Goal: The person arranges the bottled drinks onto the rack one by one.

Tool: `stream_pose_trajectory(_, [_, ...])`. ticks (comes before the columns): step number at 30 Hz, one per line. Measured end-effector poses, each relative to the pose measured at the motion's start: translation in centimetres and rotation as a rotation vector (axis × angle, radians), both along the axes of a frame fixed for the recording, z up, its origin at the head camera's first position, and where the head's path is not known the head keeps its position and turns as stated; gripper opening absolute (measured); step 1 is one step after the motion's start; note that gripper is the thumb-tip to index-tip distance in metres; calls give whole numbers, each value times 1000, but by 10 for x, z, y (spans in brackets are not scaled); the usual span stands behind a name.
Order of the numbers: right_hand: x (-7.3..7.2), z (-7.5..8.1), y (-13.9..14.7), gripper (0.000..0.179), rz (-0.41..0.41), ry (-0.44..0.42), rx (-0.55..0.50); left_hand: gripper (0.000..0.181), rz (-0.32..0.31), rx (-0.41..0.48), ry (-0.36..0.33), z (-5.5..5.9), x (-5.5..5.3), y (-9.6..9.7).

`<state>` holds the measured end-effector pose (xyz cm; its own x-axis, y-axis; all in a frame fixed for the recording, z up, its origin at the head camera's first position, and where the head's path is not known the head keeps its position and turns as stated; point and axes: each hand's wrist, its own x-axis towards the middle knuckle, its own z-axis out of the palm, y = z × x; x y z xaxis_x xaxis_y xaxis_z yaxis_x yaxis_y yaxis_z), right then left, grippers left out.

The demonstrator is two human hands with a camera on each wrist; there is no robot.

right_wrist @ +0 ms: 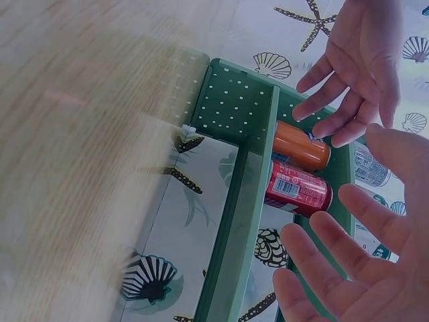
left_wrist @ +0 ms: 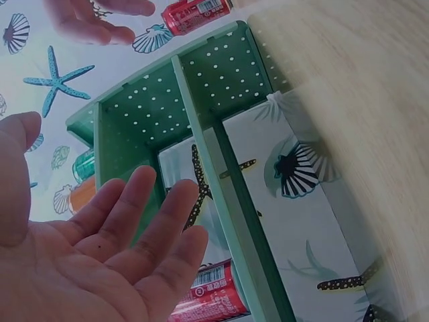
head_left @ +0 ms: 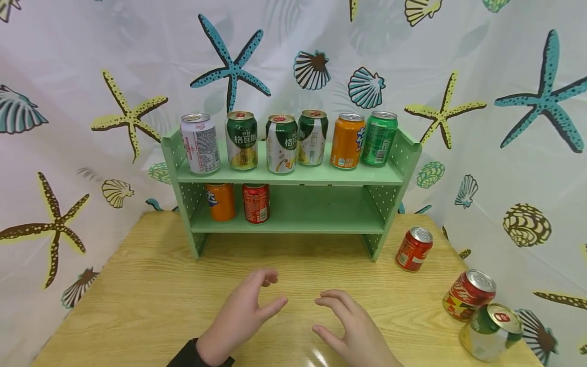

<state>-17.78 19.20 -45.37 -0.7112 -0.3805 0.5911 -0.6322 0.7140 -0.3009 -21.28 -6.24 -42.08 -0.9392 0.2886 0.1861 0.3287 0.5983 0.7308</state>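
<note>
Both hands hover over the wooden table in front of a green two-tier shelf (head_left: 293, 229), holding nothing. My left hand (head_left: 245, 311) has its fingers spread loosely and thumb apart; its palm shows in the left wrist view. Facing it, my right hand (head_left: 346, 326) has relaxed, slightly bent fingers. On the lower tier, at the left, stand an orange can (head_left: 221, 203) and a red can (head_left: 256, 204). The upper tier carries a white-pink can (head_left: 201, 145), several green-and-white cans (head_left: 242, 141), an orange can (head_left: 347, 141) and a green can (head_left: 379, 139).
On the table right of the shelf stands a red can (head_left: 414, 250). Nearer the right edge are a red-and-yellow can (head_left: 470, 295) and a green-and-white can (head_left: 490, 332), close together. A patterned curtain (head_left: 293, 56) surrounds the wooden table (head_left: 137, 285) at the back and sides.
</note>
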Motion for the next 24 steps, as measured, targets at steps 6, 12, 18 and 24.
stream_pose_trajectory(6, [0,-1,1,47,0,6,0,49,-39,-7,-20,-2,8,0])
stream_pose_trajectory(12, [1,-1,1,46,-6,15,6,52,-79,0,-20,-3,14,0])
stream_pose_trajectory(18, [2,-1,0,44,-6,12,6,54,-113,8,-18,-8,17,1])
stream_pose_trajectory(24, [2,0,0,46,-19,-1,21,53,-146,-13,-24,-17,20,1])
